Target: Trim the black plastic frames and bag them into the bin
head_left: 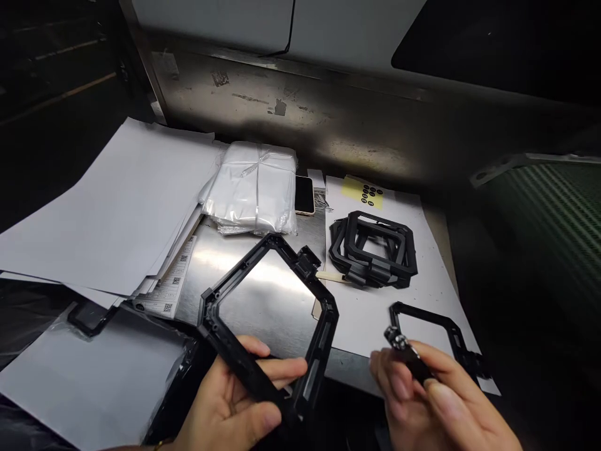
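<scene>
A black plastic frame (323, 332) with cut corners is tilted up off the bench, and my left hand (239, 394) grips its lower edge, fingers passing through the opening. A small black block (307, 260) sits on the frame's upper right side. My right hand (436, 401) pinches a small dark part with a shiny end (399, 340); its exact kind I cannot make out. Just behind that hand, another black frame (425, 313) lies on white paper. Several similar black frames (380, 250) are stacked farther back on the same paper.
Tied clear plastic bags (256, 181) lie at the back middle beside a phone (304, 195). Large white sheets (107, 207) are piled at the left. A yellow note (352, 188) with round black stickers lies on the white paper (357, 326). A metal panel (282, 94) closes off the back.
</scene>
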